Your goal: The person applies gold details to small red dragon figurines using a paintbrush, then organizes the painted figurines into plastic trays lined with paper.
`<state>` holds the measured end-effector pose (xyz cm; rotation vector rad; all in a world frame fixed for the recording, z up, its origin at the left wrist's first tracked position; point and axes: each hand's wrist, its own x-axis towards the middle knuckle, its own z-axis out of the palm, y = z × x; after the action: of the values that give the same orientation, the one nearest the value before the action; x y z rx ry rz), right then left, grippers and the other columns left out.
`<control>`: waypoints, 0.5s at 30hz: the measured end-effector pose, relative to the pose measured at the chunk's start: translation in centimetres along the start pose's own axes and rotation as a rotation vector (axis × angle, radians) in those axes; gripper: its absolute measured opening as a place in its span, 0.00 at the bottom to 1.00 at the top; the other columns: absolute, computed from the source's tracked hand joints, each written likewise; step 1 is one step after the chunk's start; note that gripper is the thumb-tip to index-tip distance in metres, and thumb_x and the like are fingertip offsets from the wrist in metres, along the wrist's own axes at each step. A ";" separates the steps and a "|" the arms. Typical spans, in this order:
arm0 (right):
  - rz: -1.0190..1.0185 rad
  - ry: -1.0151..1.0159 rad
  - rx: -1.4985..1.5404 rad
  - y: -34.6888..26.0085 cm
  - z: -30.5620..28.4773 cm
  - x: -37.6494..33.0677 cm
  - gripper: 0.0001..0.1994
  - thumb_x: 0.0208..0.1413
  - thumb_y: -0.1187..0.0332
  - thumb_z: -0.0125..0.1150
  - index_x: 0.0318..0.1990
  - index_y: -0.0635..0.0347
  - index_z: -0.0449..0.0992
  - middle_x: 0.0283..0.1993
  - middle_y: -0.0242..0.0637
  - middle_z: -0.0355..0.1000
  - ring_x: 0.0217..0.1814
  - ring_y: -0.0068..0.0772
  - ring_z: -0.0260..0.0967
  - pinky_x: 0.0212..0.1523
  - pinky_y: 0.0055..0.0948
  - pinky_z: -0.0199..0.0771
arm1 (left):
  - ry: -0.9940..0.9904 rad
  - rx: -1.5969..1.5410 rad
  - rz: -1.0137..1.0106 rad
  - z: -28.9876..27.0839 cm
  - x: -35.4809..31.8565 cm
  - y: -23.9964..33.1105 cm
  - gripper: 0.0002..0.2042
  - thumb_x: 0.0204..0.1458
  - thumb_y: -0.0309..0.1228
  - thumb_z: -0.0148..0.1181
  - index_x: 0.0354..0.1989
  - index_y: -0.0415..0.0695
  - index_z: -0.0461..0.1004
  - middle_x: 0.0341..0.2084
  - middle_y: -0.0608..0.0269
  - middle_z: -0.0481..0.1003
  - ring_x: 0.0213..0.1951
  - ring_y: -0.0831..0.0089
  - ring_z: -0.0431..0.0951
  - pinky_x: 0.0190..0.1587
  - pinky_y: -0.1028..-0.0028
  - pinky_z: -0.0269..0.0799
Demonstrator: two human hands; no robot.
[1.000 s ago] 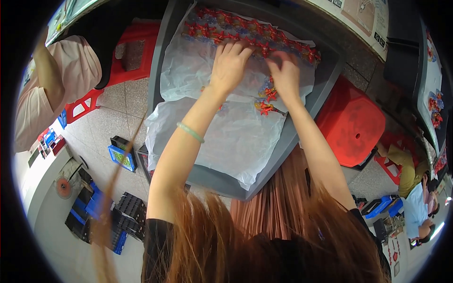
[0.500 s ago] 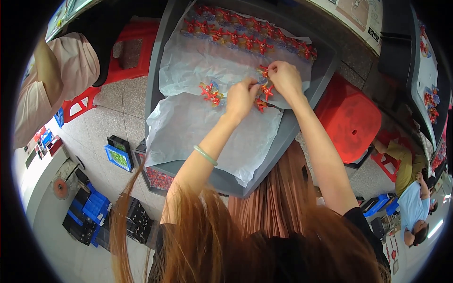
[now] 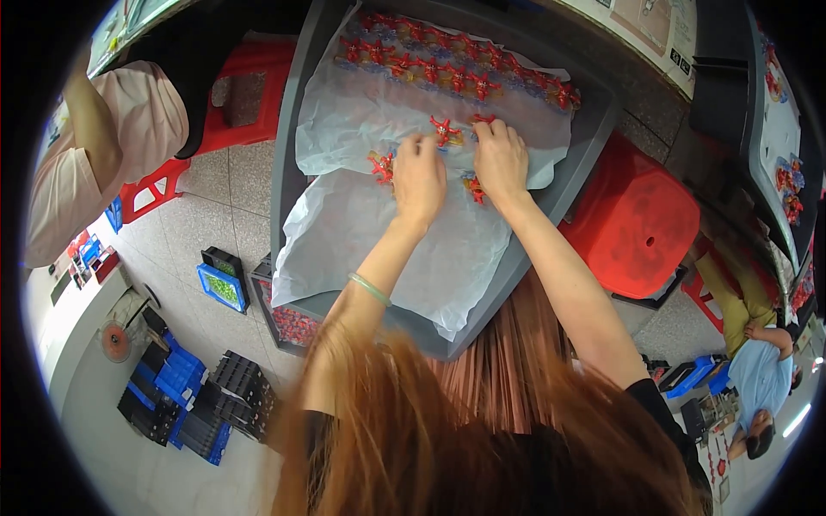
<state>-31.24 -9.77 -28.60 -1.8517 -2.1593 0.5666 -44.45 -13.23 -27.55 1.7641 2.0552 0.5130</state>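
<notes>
Reaching over white sheets (image 3: 344, 215) in a gray tray (image 3: 594, 120), the left hand (image 3: 419, 182) and the right hand (image 3: 502, 162) curl apart from each other, fingertips down, and I cannot tell whether either pinches anything. A red star-shaped piece (image 3: 443, 131) lies between their fingertips, another red piece (image 3: 483, 118) just beyond the right hand's fingers, and a red cluster (image 3: 379, 167) sits beside each hand, nearer than the red rows (image 3: 430, 70) along the tray's far side

Even indoor light; lamp strip (image 3: 797, 420) glaring lower right; foreground hair (image 3: 387, 421) blurred; edges bent.
</notes>
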 end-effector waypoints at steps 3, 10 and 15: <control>-0.015 0.070 0.049 1.0 -0.4 -1.1 0.08 0.42 0.74 0.58 0.33 0.59 0.70 0.32 0.38 0.66 0.35 0.41 0.66 0.37 0.38 0.67 | -0.072 0.085 0.230 0.0 0.4 -0.8 0.13 0.42 0.23 0.52 0.38 0.45 0.70 0.37 0.61 0.69 0.40 0.62 0.68 0.39 0.66 0.65; 0.257 0.164 0.582 1.7 -2.5 -3.5 0.08 0.45 0.78 0.56 0.35 0.60 0.69 0.33 0.37 0.70 0.36 0.32 0.69 0.37 0.26 0.68 | -0.145 0.037 0.331 -0.7 1.4 -2.1 0.11 0.40 0.23 0.53 0.35 0.46 0.72 0.33 0.66 0.70 0.37 0.64 0.68 0.38 0.67 0.66; 0.606 0.139 1.408 2.0 -4.6 -2.2 0.09 0.49 0.76 0.55 0.39 0.63 0.66 0.33 0.37 0.69 0.35 0.26 0.70 0.35 0.21 0.68 | -0.101 -0.137 0.395 -1.0 2.0 1.1 0.11 0.38 0.23 0.53 0.33 0.46 0.72 0.32 0.65 0.71 0.37 0.65 0.69 0.38 0.68 0.66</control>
<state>-27.10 -11.09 -25.23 -1.4448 -0.5509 1.4687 -44.35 -11.08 -26.26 2.0715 1.5680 0.6445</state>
